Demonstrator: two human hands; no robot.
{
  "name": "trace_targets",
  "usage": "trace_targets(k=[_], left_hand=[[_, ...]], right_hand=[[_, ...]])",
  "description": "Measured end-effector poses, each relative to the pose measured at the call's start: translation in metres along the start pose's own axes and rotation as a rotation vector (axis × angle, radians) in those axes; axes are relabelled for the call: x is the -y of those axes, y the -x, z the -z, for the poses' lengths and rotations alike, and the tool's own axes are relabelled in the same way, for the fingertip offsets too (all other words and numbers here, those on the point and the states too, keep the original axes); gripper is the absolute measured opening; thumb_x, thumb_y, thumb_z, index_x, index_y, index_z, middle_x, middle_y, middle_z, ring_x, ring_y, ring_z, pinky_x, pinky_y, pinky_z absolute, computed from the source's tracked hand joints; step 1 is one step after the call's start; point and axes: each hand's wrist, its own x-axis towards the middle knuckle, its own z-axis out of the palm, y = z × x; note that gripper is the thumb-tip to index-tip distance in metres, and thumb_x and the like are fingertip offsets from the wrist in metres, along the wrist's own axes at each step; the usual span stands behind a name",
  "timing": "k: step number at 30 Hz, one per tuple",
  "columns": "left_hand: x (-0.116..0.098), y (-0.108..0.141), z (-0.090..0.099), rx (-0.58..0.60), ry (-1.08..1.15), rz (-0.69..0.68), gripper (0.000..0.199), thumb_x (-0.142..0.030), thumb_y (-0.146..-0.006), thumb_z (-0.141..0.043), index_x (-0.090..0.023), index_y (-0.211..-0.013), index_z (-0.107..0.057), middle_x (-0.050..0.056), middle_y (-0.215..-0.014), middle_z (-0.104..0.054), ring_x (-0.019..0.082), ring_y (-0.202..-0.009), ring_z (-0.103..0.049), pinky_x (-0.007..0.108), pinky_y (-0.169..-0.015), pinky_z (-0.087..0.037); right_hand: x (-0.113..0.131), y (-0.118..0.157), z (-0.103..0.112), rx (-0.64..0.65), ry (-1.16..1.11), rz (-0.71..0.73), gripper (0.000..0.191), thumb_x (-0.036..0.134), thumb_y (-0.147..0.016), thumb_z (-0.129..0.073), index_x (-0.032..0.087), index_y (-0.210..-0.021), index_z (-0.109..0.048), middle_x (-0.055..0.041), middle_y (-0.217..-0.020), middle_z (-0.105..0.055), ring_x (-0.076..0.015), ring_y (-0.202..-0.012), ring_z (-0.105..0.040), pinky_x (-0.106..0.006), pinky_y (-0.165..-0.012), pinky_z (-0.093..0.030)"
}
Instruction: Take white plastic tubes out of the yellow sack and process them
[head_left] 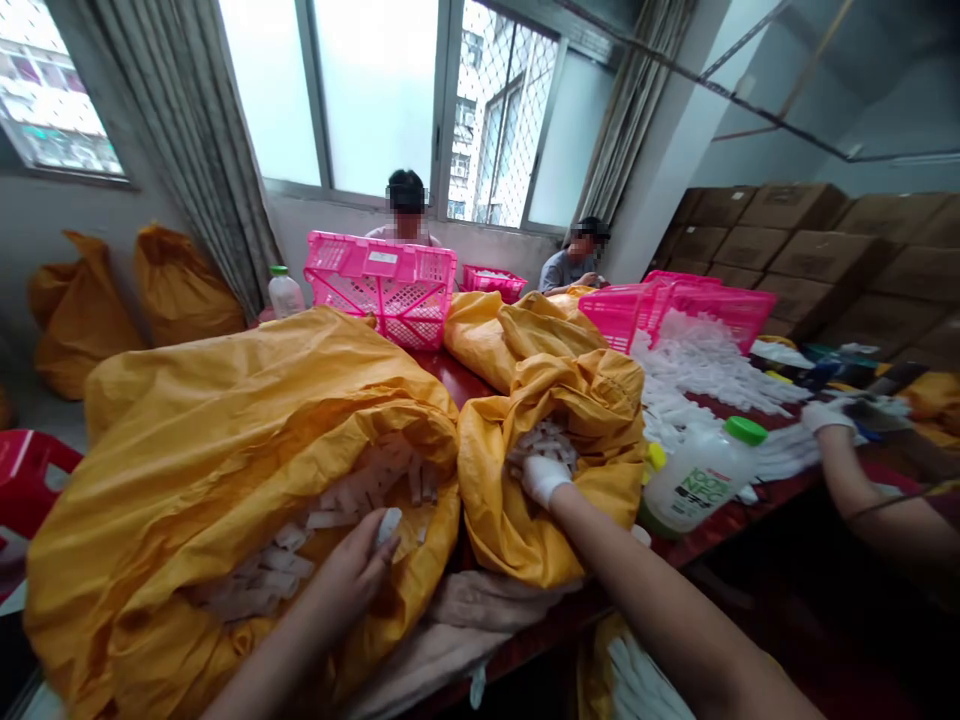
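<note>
Left hand (349,575) half-closed, seemingly pinching a white piece (388,526) at its 1 o'clock; gloved right hand (544,478) sunk in the second yellow sack (600,450), grip unseen.

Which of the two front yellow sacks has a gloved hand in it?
The smaller yellow sack, holding the white-gloved right hand; the bare left hand is in the larger sack.
</note>
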Motion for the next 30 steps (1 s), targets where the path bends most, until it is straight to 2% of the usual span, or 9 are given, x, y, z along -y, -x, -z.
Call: trace_targets(k=[2,4,7,10,15,20,25,28,30], left_hand=[[-0.008,0.01,-0.003,0.019,0.158,0.004,0.046,-0.045,-0.087,-0.037,-0.014,-0.117,-0.051,0.011,-0.103,-0.066,0.023,-0.092,-0.063,0.031,-0.082,-0.049],[-0.018,0.018,-0.002,0.08,0.256,-0.022,0.045,-0.046,-0.088,-0.039,-0.016,-0.119,-0.052,0.008,-0.102,-0.066,0.021,-0.092,-0.062,0.03,-0.084,-0.048],[-0.036,0.025,0.002,0.161,0.303,-0.09,0.039,-0.043,-0.088,-0.045,-0.021,-0.118,-0.055,0.004,-0.108,-0.065,0.019,-0.098,-0.06,0.026,-0.088,-0.045],[-0.049,0.027,0.007,0.223,0.309,-0.157,0.032,-0.038,-0.089,-0.046,-0.023,-0.115,-0.058,0.001,-0.107,-0.066,0.016,-0.094,-0.06,0.022,-0.084,-0.044],[-0.05,0.024,0.005,0.261,0.248,-0.174,0.029,-0.031,-0.089,-0.046,-0.025,-0.114,-0.059,-0.001,-0.103,-0.067,0.016,-0.09,-0.06,0.021,-0.079,-0.043],[-0.045,0.023,0.001,0.309,0.398,-0.14,0.03,-0.035,-0.087,-0.051,-0.023,-0.112,-0.061,0.001,-0.103,-0.067,0.018,-0.093,-0.06,0.023,-0.082,-0.043],[-0.041,0.025,-0.017,0.452,0.876,-0.046,0.04,-0.043,-0.083,-0.056,-0.016,-0.113,-0.06,0.006,-0.105,-0.066,0.022,-0.099,-0.059,0.03,-0.087,-0.046],[-0.046,0.027,-0.024,0.356,0.899,-0.074,0.04,-0.043,-0.086,-0.052,-0.017,-0.117,-0.057,0.006,-0.108,-0.065,0.022,-0.103,-0.058,0.032,-0.092,-0.043],[-0.05,0.028,-0.024,0.276,0.818,-0.109,0.036,-0.04,-0.088,-0.05,-0.019,-0.118,-0.057,0.005,-0.11,-0.063,0.021,-0.104,-0.057,0.03,-0.093,-0.042]], right_hand=[[0.004,0.022,0.004,0.027,-0.069,0.102,0.027,0.034,-0.086,-0.054,0.013,-0.097,-0.066,-0.0124,-0.098,-0.067,-0.0219,-0.093,-0.062,-0.036,-0.085,-0.045],[0.011,0.051,0.007,0.094,-0.353,0.217,0.038,0.046,-0.087,-0.047,0.018,-0.109,-0.061,-0.008,-0.104,-0.066,-0.0188,-0.091,-0.062,-0.032,-0.08,-0.048],[0.033,0.088,0.004,0.284,-0.971,0.259,0.051,0.06,-0.079,-0.051,0.019,-0.108,-0.056,-0.0021,-0.077,-0.063,-0.0117,-0.057,-0.055,-0.025,-0.052,-0.046],[0.059,0.107,-0.001,0.392,-1.016,0.263,0.034,0.049,-0.081,-0.057,0.018,-0.093,-0.058,0.0032,-0.063,-0.052,-0.0072,-0.047,-0.043,-0.021,-0.045,-0.037],[0.079,0.11,0.008,0.215,-0.623,0.571,0.016,0.03,-0.088,-0.05,0.018,-0.088,-0.061,-0.0026,-0.086,-0.055,-0.0133,-0.081,-0.054,-0.027,-0.078,-0.045],[0.077,0.109,0.021,0.278,-0.643,0.554,0.013,0.027,-0.088,-0.05,0.017,-0.088,-0.058,-0.0021,-0.084,-0.057,-0.013,-0.08,-0.055,-0.026,-0.076,-0.047],[0.081,0.117,0.017,0.241,-0.52,0.836,0.013,0.02,-0.088,-0.048,0.018,-0.09,-0.06,-0.005,-0.09,-0.055,-0.0134,-0.084,-0.053,-0.027,-0.078,-0.047],[0.085,0.12,-0.01,-0.006,-0.787,0.88,0.023,0.017,-0.086,-0.053,0.025,-0.108,-0.056,-0.0046,-0.101,-0.054,-0.0142,-0.093,-0.055,-0.03,-0.084,-0.047],[0.088,0.118,-0.034,-0.162,-1.154,0.744,0.028,0.021,-0.084,-0.059,0.03,-0.11,-0.054,-0.0019,-0.104,-0.058,-0.0135,-0.095,-0.058,-0.03,-0.085,-0.049]])
